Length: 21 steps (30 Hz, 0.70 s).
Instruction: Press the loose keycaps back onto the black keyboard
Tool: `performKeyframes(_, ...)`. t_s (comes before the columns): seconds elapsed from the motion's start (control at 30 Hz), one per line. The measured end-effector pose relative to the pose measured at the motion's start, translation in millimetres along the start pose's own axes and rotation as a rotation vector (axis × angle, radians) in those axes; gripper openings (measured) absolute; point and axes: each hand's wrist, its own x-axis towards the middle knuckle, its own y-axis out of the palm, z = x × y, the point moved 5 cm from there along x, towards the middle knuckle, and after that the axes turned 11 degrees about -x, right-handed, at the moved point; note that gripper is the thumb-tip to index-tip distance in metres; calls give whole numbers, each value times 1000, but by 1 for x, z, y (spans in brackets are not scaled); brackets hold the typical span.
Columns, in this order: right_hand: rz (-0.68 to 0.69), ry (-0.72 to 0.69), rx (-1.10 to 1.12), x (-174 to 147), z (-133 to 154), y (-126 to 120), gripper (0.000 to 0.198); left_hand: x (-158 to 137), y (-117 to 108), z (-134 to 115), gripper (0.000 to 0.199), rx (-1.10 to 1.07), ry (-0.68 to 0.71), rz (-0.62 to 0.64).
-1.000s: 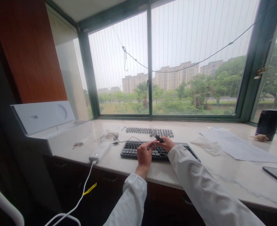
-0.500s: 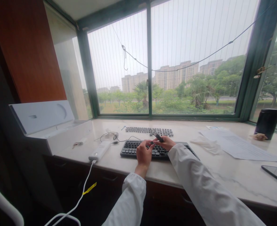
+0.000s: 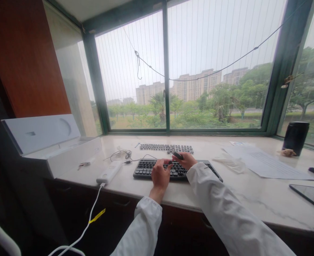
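Note:
A black keyboard (image 3: 143, 171) lies on the counter, and many of its key positions show bare switches. My left hand (image 3: 160, 175) is over its middle, thumb and fingers pinched on a small dark piece (image 3: 170, 162) that looks like a keycap. Close by on the right, my right hand (image 3: 187, 161) is closed around a short, thick black tool (image 3: 177, 155) pointing up and left. Its kind I cannot make out, and its lower end is hidden by the fingers. Behind the keyboard, loose grey keycaps (image 3: 157, 146) are laid out in rows.
To the left are a white power strip (image 3: 109, 174), a thin dark cable (image 3: 128, 154) and an open white box (image 3: 74, 149). On the right lie a crumpled clear bag (image 3: 233, 164), paper sheets (image 3: 266, 165), a phone (image 3: 310, 195) and a black cylinder (image 3: 296, 138).
The view has turned slightly right, so everything sits a little further left. My right fingertips have shifted slightly at the small dark piece; both hands keep their grips.

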Motion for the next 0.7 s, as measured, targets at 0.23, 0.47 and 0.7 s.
performKeyframes(0.23, -94, 264, -424, -4, -19, -12, 17, -3, 2, -6, 14, 64, 50, -21)
performKeyframes(0.47, -74, 412, -559, -9, -25, -16, 24, -4, 3, -8, 13, 102, 103, -33)
performKeyframes(0.7, -44, 499, -557, -11, -26, -20, 27, -4, 6, -13, 15, 116, 172, 12)
